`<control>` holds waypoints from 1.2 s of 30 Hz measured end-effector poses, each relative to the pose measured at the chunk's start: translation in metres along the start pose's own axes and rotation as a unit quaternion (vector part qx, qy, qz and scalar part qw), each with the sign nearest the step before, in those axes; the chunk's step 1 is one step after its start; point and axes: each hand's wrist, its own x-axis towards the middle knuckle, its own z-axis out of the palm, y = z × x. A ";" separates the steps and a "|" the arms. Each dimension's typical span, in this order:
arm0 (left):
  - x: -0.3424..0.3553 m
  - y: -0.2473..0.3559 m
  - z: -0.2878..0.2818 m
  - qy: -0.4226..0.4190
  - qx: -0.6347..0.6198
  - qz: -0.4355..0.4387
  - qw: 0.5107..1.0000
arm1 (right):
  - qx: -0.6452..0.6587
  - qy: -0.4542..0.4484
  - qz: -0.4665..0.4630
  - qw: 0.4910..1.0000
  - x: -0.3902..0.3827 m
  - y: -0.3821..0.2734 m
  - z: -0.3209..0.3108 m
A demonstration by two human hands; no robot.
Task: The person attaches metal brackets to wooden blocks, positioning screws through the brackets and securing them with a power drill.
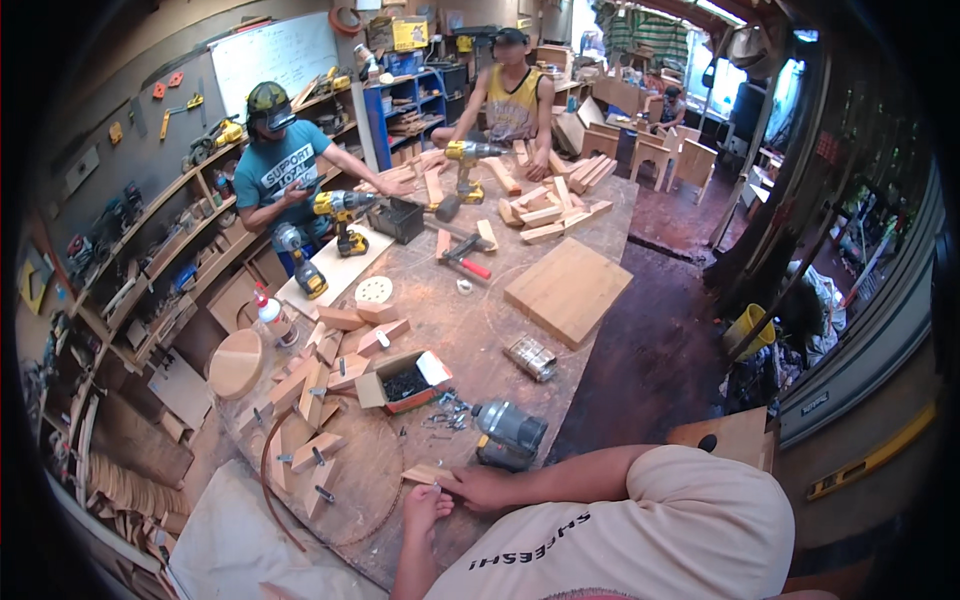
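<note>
both hands pinch 1 small wooden wedge (428,473) at the near bench (450,320) edge: right hand (487,488) on its right end, left hand (425,506) beneath; it looks light, stiff, dry, best gripped by its edges

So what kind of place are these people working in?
Most likely a woodworking shop: cut pale wooden blocks heaped on a long worn workbench, yellow-and-black cordless drills standing on it, and hand tools hung along the grey wall.
</note>
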 end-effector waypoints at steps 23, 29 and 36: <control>0.000 0.019 -0.016 -0.087 0.093 -0.051 0.990 | -0.073 -0.026 0.006 0.997 -0.004 -0.009 -0.021; 0.002 0.010 -0.016 -0.064 0.094 -0.012 0.993 | -0.048 -0.012 -0.010 0.999 0.003 -0.004 -0.010; 0.004 0.030 -0.004 -0.085 0.106 0.043 0.990 | 0.089 -0.003 0.021 0.996 0.013 -0.001 -0.030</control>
